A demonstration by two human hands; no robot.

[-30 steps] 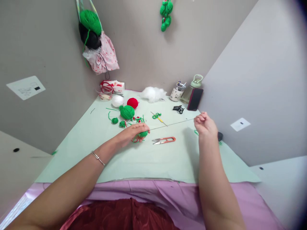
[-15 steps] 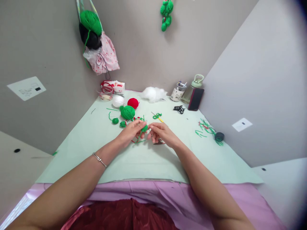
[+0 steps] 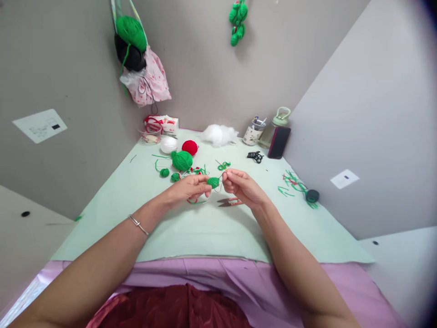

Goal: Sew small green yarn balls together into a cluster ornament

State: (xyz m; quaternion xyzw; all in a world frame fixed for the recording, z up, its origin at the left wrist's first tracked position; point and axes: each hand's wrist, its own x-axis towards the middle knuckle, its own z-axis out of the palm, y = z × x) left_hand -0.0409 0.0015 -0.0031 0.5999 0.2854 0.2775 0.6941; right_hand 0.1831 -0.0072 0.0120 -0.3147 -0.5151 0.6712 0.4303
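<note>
My left hand holds a small green crocheted piece at its fingertips, the thumb and fingers closed on its left side. Just to the right, my right hand is closed in a pinch on a thin dark strand that runs to the green piece; whether it is thread or a needle I cannot tell. Below the right hand lie thread snips, their blades pointing left. Behind the left hand are a green yarn ball and small green crocheted balls.
Further back sit a white yarn ball, a red yarn ball and white stuffing. At right are a phone, a bottle, a black claw clip, yarn scraps and a black roll.
My right hand has moved right and slightly up, away from the left. The green piece now shows between the hands, with the strand stretched from it. More of the snips is visible.
</note>
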